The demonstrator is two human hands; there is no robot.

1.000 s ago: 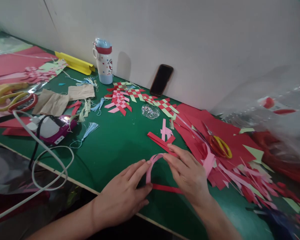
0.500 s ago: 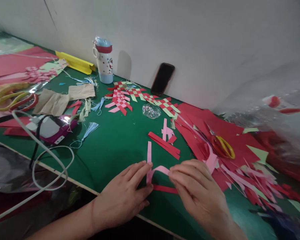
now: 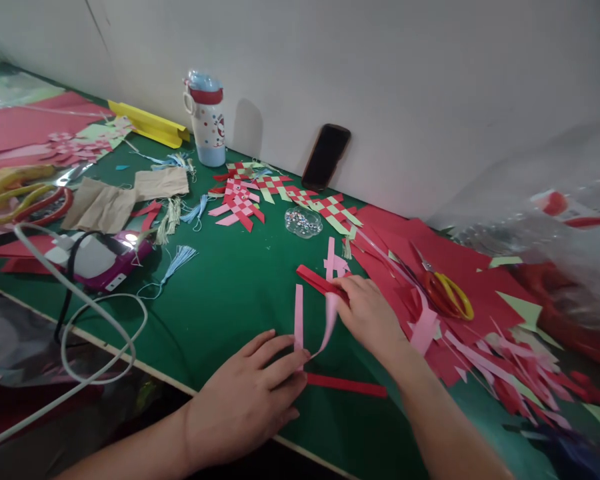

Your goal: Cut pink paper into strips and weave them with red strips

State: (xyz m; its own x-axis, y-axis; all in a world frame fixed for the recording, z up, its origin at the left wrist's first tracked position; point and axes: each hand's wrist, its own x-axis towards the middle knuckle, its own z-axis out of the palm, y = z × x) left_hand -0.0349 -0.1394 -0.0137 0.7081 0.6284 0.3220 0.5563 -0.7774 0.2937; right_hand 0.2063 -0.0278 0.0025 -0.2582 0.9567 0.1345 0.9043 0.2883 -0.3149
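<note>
My left hand (image 3: 257,383) pinches the paper strips near the table's front edge, fingertips over the spot where pink and red meet. From under those fingers a pink paper strip (image 3: 299,310) stands out away from me, and a red paper strip (image 3: 347,385) runs to the right. A second pink length (image 3: 330,320) curves up from there to my right hand (image 3: 373,317), whose closed fingertips have its upper end. Those same fingertips lie over a folded red strip (image 3: 313,278), covering its right part. The join under my left fingers is hidden.
Woven paper fish (image 3: 240,203), a clear dish of beads (image 3: 303,222) and a phone (image 3: 327,157) line the wall side. Scissors (image 3: 447,293) lie on red paper at right, beside paper scraps (image 3: 505,360). A bottle (image 3: 207,123), tassels (image 3: 177,261) and a white cable (image 3: 93,300) are left.
My right hand has moved away from me onto the loose red strips, drawing the pink strip's end upward. The red strip's right end has come into sight. My left hand has stayed in place.
</note>
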